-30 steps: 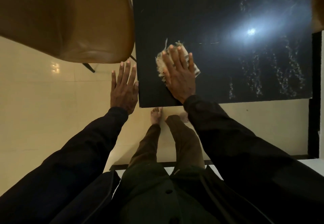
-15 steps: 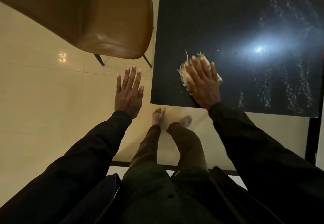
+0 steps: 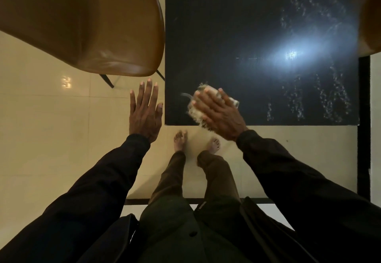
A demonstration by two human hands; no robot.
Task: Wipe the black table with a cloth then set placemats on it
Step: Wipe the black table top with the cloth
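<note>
The black table [image 3: 237, 26] fills the upper middle and right, with a bright light glare and pale streaks on its right half. A pale frayed cloth [image 3: 195, 111] lies at the table's near left corner. My right hand [image 3: 218, 114] presses flat on the cloth with straight fingers, its heel past the near edge. My left hand [image 3: 145, 112] hovers flat with spread fingers, just left of the table's left edge, over the floor, holding nothing. No placemats are in view.
A brown leather chair [image 3: 88, 26] stands at the upper left, close to the table's left edge. Another brown chair edge [image 3: 371, 13] shows at the upper right. My bare feet [image 3: 181, 139] stand on cream floor tiles just below the table's near edge.
My right hand has drawn the cloth back toward the near edge and turned to the left. The left hand stays beside the table's left edge.
</note>
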